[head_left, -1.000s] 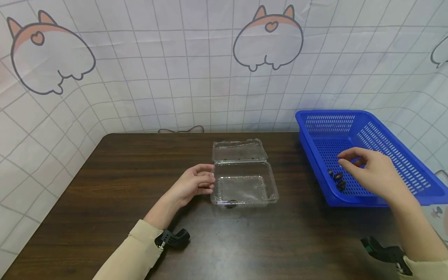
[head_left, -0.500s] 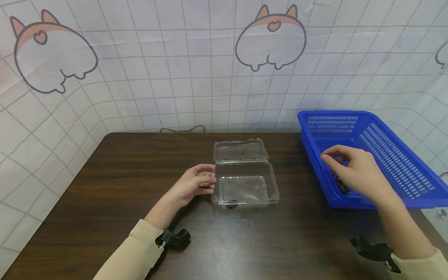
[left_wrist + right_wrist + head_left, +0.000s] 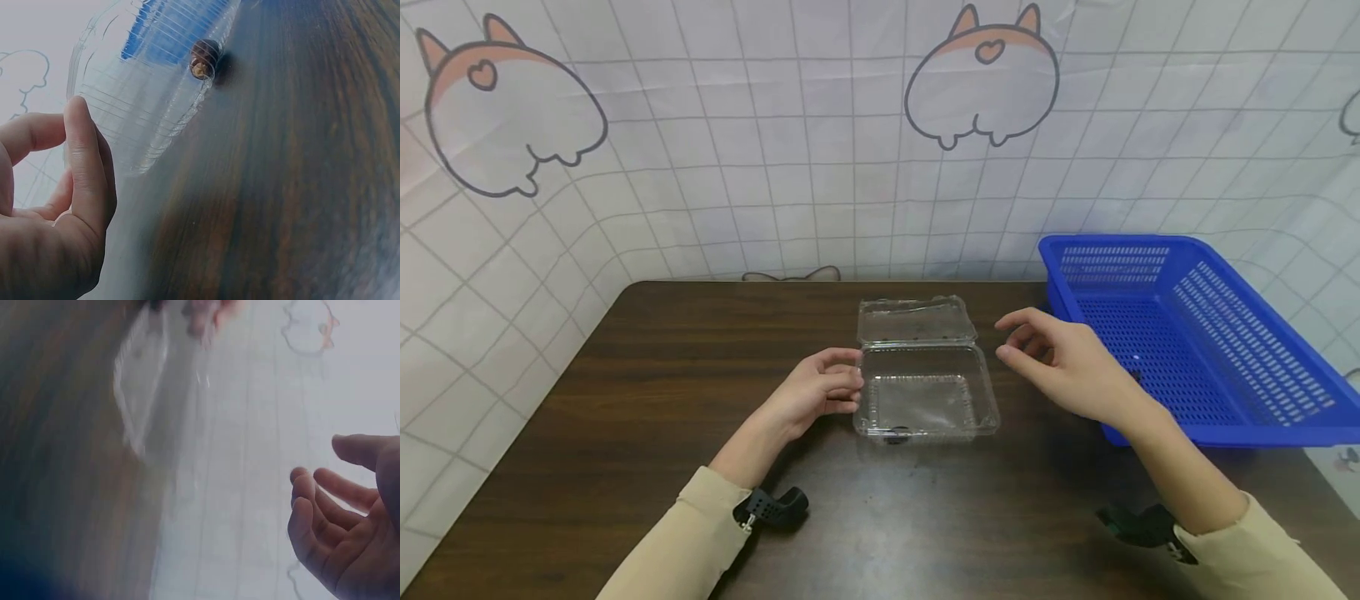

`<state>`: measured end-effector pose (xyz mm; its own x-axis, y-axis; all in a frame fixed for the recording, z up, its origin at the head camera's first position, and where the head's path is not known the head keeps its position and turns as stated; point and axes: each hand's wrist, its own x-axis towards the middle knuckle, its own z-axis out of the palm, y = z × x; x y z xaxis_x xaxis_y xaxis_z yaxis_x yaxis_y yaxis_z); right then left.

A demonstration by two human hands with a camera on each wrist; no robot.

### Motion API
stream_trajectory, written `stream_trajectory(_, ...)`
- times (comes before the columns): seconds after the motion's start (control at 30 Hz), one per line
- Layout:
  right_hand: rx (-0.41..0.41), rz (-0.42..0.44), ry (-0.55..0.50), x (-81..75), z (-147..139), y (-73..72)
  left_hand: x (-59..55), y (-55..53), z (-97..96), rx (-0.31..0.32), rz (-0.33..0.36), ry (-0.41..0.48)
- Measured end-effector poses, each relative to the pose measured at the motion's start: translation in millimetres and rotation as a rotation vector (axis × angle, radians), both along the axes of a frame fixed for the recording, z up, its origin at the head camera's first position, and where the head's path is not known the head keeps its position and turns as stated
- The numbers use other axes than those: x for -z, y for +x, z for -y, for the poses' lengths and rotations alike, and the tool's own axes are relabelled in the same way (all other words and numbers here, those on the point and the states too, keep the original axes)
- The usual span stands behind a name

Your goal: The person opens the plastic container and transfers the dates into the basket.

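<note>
My left hand (image 3: 820,387) pinches the left rim of a clear plastic clamshell box (image 3: 985,392), whose lid (image 3: 917,321) lies back toward the wall. In the left wrist view, my thumb and a finger meet at the rim. A small, rounded dark brown thing (image 3: 203,59) with a pale patch sits in the box; its kind is unclear. My right hand (image 3: 1067,367) hovers between the box and the blue basket (image 3: 1195,433). Its fingers are loosely bent, thumb apart, with nothing visible between them. It partly hides the dark pieces (image 3: 1136,376) in the basket.
The blue basket has slotted walls and stands at the right of the dark wooden table (image 3: 700,350). Behind the table hangs a white gridded cloth (image 3: 820,167) with cartoon drawings. A thin cord (image 3: 792,273) lies at the table's back edge.
My right hand has moved left from over the basket toward the box, its thumb and fingers now farther apart. My left hand has stayed at the box's rim.
</note>
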<state>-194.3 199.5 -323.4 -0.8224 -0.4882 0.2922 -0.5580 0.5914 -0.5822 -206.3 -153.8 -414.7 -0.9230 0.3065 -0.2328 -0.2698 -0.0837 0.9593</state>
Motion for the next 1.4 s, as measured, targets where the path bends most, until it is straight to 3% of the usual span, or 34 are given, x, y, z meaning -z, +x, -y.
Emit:
stream_trajectory(0.3,-0.220,0.101,0.053,28.0,58,-1.6,3.7,2.3,2.0,0.000,0.012,-0.011)
stream_trajectory(0.63,-0.351,0.213,0.112,55.3,91,-17.6,8.6,2.9,1.8,-0.010,0.018,-0.022)
stream_trajectory(1.0,-0.460,0.394,0.210,65.9,106,-31.5,8.0,3.0,2.7,-0.012,0.005,-0.016)
stream_trajectory(1.4,-0.542,0.405,0.247,64.7,116,-42.7,-0.4,0.7,0.6,-0.016,-0.021,-0.017)
